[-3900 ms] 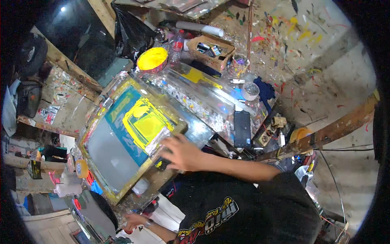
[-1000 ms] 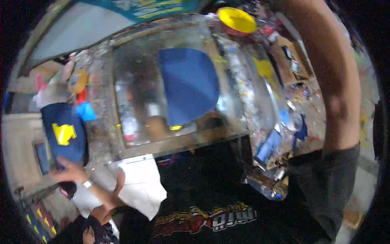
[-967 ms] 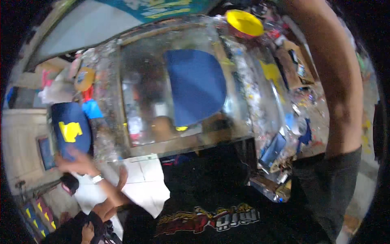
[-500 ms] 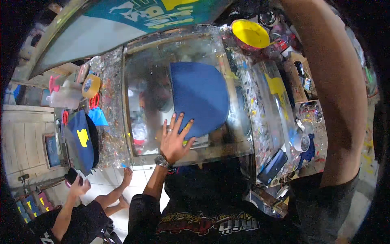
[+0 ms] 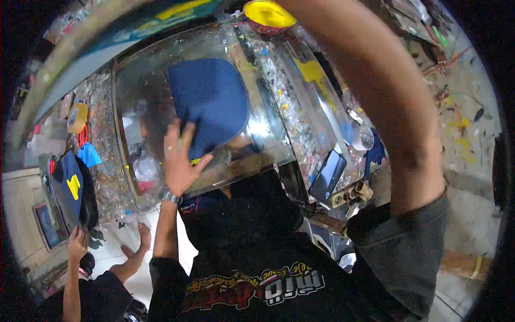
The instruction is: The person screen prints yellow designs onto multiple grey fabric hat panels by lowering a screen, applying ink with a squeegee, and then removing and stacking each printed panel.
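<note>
My left hand [image 5: 181, 161] lies with fingers spread at the lower-left edge of a dark blue, round-edged fabric piece [image 5: 210, 97], on a glass work surface [image 5: 139, 91]. A bit of yellow shows under the piece near my thumb. My right arm reaches up past the top of the picture, so that hand is hidden. A raised printing screen [image 5: 67, 64] with a teal and yellow patterned area runs along the upper left.
A yellow paint bowl [image 5: 267, 15] stands behind the glass. A phone [image 5: 327, 175], a cup [image 5: 362, 138], tape [image 5: 78, 117] and scissors lie beside it. At lower left, another person's hand [image 5: 78, 241] grips a dark piece with a yellow print [image 5: 71, 187].
The screen, lying flat 3.9 seconds ago, is raised, exposing the blue piece. My left hand has come from the left side onto that piece. The co-worker's hand has moved to the printed piece.
</note>
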### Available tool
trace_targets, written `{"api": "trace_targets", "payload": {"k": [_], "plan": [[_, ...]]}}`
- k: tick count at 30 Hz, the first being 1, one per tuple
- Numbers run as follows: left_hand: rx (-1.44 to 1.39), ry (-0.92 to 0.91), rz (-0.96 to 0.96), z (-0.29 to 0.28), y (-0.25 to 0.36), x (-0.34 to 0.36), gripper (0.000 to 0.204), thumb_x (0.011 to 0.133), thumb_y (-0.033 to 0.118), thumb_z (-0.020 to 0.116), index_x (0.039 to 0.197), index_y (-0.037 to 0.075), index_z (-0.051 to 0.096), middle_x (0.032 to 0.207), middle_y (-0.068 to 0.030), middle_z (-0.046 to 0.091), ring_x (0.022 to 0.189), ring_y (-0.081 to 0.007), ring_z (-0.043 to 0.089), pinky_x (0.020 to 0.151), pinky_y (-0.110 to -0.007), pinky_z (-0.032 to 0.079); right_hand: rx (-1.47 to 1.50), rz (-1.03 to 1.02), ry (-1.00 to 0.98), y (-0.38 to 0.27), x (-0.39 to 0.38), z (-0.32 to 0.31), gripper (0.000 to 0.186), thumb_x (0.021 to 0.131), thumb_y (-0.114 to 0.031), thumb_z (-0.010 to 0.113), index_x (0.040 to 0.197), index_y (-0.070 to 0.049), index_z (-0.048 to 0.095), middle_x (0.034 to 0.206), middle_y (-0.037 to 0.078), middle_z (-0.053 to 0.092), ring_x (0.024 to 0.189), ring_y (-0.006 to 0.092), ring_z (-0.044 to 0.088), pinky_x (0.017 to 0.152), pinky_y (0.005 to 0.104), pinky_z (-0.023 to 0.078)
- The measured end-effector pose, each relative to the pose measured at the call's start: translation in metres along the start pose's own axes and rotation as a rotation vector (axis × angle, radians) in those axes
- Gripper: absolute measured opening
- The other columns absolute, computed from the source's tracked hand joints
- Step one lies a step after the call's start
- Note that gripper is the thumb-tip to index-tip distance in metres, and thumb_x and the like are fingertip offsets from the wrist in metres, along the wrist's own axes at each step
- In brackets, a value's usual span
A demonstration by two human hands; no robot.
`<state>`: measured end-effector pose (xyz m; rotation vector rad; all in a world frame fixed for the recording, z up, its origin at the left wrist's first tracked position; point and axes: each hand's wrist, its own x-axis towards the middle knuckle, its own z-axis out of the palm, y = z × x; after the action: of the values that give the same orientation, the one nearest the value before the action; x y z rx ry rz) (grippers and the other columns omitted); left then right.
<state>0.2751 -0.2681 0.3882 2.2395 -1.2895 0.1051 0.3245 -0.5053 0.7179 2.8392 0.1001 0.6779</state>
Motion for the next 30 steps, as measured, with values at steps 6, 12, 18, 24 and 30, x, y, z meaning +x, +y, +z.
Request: {"api": "trace_targets", "payload": {"k": [6,12,18,24,30], "plan": [[-1.227,0.806,-0.583,-0.085,0.01,0.02,0.046,0.1,0.027,0.055,0.135,0.001,0.04,0.126,-0.0203,0.055,0.105,-0.03,0.064,0.086,-0.04,0.055,0.235,-0.003,0.188,-0.051,-0.103,0.117,0.059,0.086,-0.066,0.054,0.086,-0.009,0.071,0.076,0.016,0.069,0.079,0.0345,0.069,0.09,0.0583,0.045],[-1.129,0.418,-0.999,-0.007,-0.03,-0.065,0.043,0.097,0.039,0.06,0.102,-0.004,0.062,0.085,-0.0131,0.069,0.074,-0.0197,0.069,0.068,-0.033,0.058,0.53,-0.015,-0.272,-0.065,-0.178,0.183,0.031,0.087,-0.038,0.066,0.105,-0.014,0.062,0.074,0.015,0.068,0.07,0.037,0.067,0.058,0.049,0.051],[-1.016,0.314,-1.048,-0.006,-0.032,-0.071,0.051,0.098,0.037,0.059,0.097,-0.014,0.059,0.076,-0.0218,0.069,0.064,-0.0242,0.071,0.058,-0.033,0.06,0.399,-0.089,-0.331,-0.085,-0.229,0.204,0.014,0.087,-0.023,0.057,0.099,-0.014,0.059,0.08,0.012,0.067,0.076,0.0321,0.068,0.069,0.0517,0.05],[-1.071,0.305,-1.148,-0.003,-0.029,-0.065,0.057,0.098,0.035,0.059,0.108,-0.019,0.043,0.085,-0.0232,0.068,0.07,-0.0277,0.071,0.061,-0.035,0.06,0.235,-0.162,-0.12,-0.035,-0.155,0.263,0.021,0.095,-0.032,0.051,0.105,-0.015,0.058,0.084,0.013,0.068,0.079,0.0342,0.069,0.083,0.0521,0.049],[-1.142,0.306,-1.148,-0.007,-0.034,-0.072,0.051,0.097,0.032,0.061,0.119,-0.007,0.038,0.083,-0.0212,0.068,0.07,-0.027,0.071,0.059,-0.034,0.059,0.244,-0.128,-0.174,-0.017,-0.094,0.282,0.016,0.094,-0.024,0.05,0.104,-0.013,0.054,0.073,0.015,0.065,0.07,0.033,0.068,0.063,0.0479,0.054]]}}
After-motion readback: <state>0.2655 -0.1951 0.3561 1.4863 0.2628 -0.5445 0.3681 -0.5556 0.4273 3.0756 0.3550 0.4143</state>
